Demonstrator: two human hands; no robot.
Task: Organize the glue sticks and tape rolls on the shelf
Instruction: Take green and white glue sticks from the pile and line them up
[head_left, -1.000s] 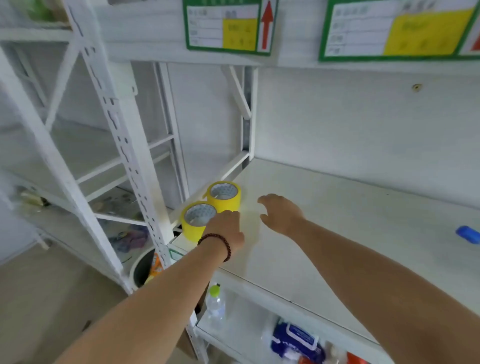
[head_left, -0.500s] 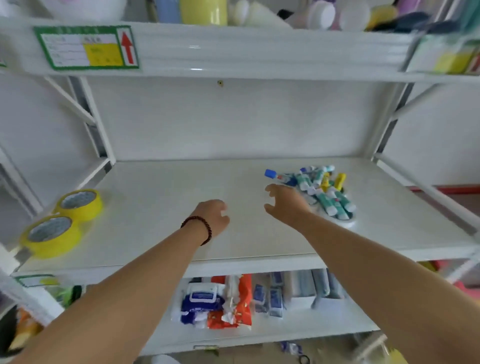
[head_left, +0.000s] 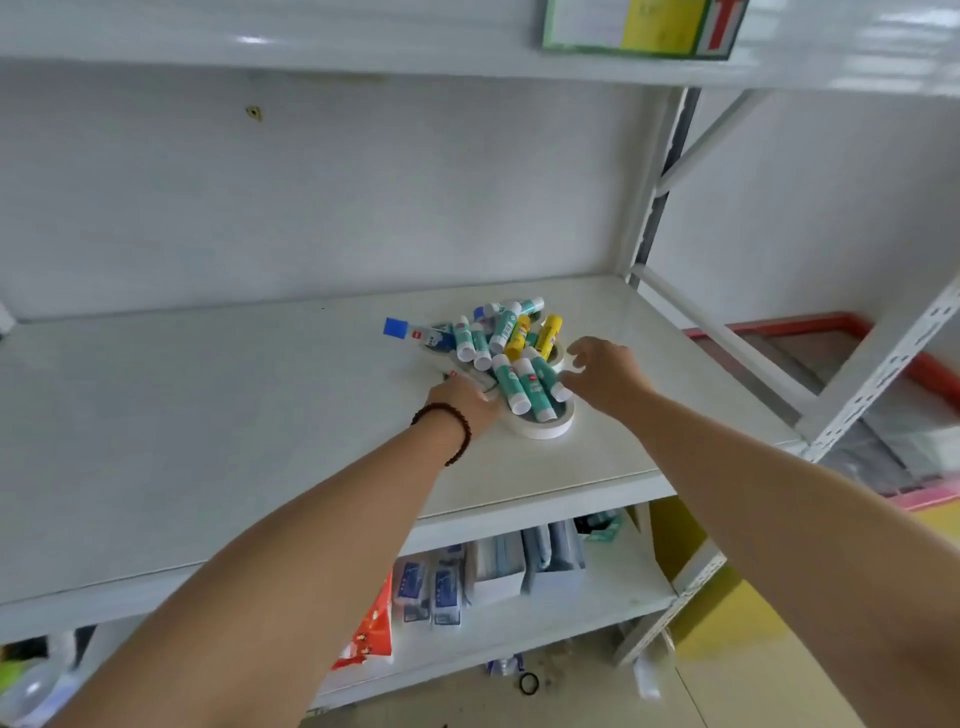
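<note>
A heap of glue sticks (head_left: 511, 345), mostly teal and white with two yellow ones (head_left: 548, 335), lies on the white shelf board (head_left: 208, 415), right of its middle. The heap rests on flat white tape rolls; the nearest roll (head_left: 543, 430) shows at the front and another rim (head_left: 560, 355) at the right. A blue-capped stick (head_left: 399, 328) pokes out to the left. My left hand (head_left: 462, 402), with a bead bracelet on its wrist, touches the heap's left side, fingers hidden. My right hand (head_left: 605, 374) is at the right side, fingers spread by the roll's rim.
A perforated white upright (head_left: 878, 374) and a diagonal brace (head_left: 727, 343) close the shelf's right end. The upper shelf edge bears a green and yellow label (head_left: 639, 26). The lower shelf holds boxed packs (head_left: 493, 571) and a red and white packet (head_left: 371, 629).
My view swung right, away from the two yellow tape rolls at the shelf's left end. Both hands travelled right and now sit against the heap of glue sticks.
</note>
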